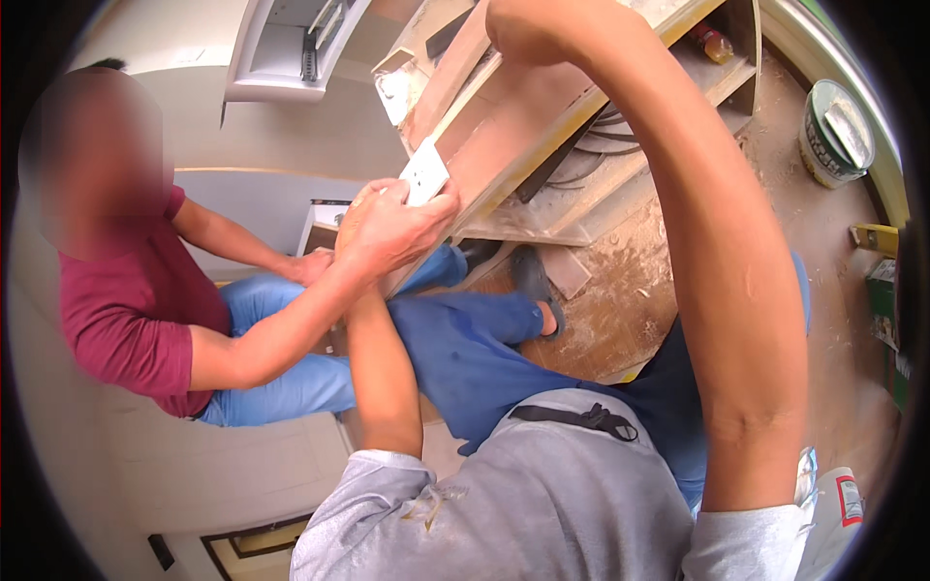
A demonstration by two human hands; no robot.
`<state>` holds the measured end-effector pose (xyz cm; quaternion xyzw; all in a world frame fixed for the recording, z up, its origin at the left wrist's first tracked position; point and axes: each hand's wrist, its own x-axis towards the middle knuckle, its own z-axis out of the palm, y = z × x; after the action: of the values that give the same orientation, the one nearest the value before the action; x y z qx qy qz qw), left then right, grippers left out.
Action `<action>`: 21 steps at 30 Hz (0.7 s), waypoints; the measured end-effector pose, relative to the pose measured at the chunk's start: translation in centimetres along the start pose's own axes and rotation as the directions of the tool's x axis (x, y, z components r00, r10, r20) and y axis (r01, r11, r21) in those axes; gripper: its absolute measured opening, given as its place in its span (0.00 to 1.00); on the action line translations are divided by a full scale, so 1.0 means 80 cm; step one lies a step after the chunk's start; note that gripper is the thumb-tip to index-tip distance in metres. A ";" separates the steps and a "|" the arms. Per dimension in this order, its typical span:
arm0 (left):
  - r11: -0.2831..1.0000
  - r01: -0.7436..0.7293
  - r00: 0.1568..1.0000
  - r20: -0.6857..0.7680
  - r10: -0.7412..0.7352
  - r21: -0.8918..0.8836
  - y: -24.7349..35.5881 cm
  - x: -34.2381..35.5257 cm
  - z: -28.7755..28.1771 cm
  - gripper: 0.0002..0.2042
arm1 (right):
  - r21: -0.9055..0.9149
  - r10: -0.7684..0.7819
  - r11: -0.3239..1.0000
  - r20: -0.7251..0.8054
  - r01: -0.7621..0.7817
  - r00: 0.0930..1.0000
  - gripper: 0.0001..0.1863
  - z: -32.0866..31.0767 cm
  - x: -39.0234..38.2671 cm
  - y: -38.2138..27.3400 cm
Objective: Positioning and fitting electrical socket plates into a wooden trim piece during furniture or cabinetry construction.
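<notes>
So the main thing here is a small white wall-plate, looks like a socket or switch cover (423,169), sitting flat against the edge of a long wooden board (513,126). A co-worker's hand (402,228) is wrapped around it from below, thumb and fingers clamped on the plate and the board edge together. My left hand (356,215) comes up right behind that hand, mostly hidden by it, so I honestly can't tell if mine is open or closed on anything. My right hand (528,29) is way up past the plate, fist curled shut over the top end of the board, forearm running straight down the frame. The person in the maroon shirt (126,320) and light blue jeans sits off to the left of my left hand, other hand resting on the knee. Beyond my right arm there's a round bucket with a lid (833,131) on a sawdust-covered floor (639,261), some black cables (581,160) under the board, and a sandal (533,281) just below them.
</notes>
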<state>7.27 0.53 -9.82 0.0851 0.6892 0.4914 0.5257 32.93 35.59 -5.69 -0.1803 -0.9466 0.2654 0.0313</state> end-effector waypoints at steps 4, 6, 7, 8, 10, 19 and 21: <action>0.831 0.209 0.976 0.164 -0.143 -0.516 0.003 -0.025 0.016 0.13 | 0.140 0.072 0.987 0.076 -0.082 0.994 0.15 -0.015 0.006 0.006; 0.546 0.234 0.964 0.118 -0.240 -0.804 0.008 -0.031 0.036 0.14 | 0.303 0.186 0.930 0.097 -0.207 0.978 0.15 -0.028 0.002 0.006; 0.171 0.181 0.938 0.117 -0.328 -0.969 0.009 -0.034 0.046 0.16 | 0.305 0.190 0.923 0.173 -0.236 0.966 0.16 -0.031 0.006 0.007; 0.173 0.187 0.932 0.119 -0.341 -0.967 0.011 -0.031 0.078 0.16 | 0.295 0.208 0.913 0.255 -0.281 0.944 0.16 -0.031 0.009 0.015; -0.107 0.162 0.898 0.192 -0.396 -0.981 0.027 -0.046 0.142 0.20 | 0.276 0.137 0.938 0.256 -0.208 0.957 0.16 -0.031 0.015 0.019; 0.104 0.268 0.887 0.203 -0.414 -0.958 0.026 -0.045 0.080 0.22 | 0.355 -0.026 0.933 -0.109 0.064 0.994 0.18 -0.002 0.049 0.004; -0.438 0.123 0.891 0.293 -0.346 -0.890 -0.003 -0.029 0.002 0.22 | 0.333 -0.048 0.939 -0.127 0.088 0.991 0.20 0.013 0.055 -0.001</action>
<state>8.48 -0.96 -8.54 -0.5724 0.0151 0.7107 0.4087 28.61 36.56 -6.72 -0.1546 -0.8894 0.4113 0.1263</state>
